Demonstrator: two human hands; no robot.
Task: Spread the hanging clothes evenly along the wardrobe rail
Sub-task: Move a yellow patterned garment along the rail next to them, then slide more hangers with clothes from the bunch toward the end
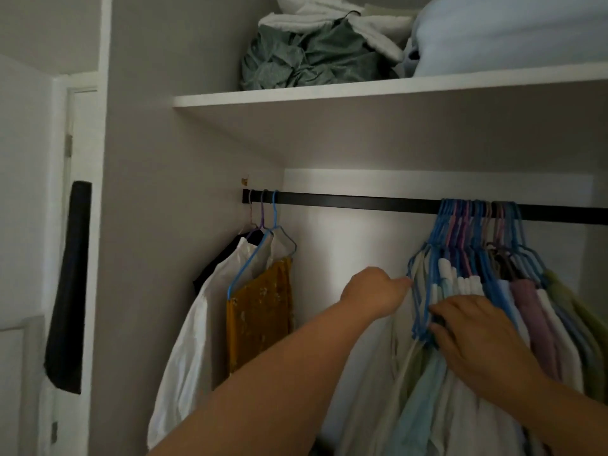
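Note:
A black rail (355, 202) crosses the wardrobe. Three hangers hang at its far left end with a dark garment, a white shirt (194, 324) and a mustard patterned cloth (263, 311). A tight bunch of blue and purple hangers (477, 238) with pale clothes (526, 311) crowds the right part of the rail. My left hand (375, 291) reaches the leftmost blue hanger of the bunch, its fingertips hidden behind the hanger's edge. My right hand (473, 334) lies on the front of the bunch, fingers curled into the hangers' shoulders.
A white shelf (329, 90) above the rail carries bundled green, white and pale blue bedding (316, 54). A long stretch of rail between the two groups is bare. A dark cloth (69, 291) hangs on the wall left of the wardrobe side panel.

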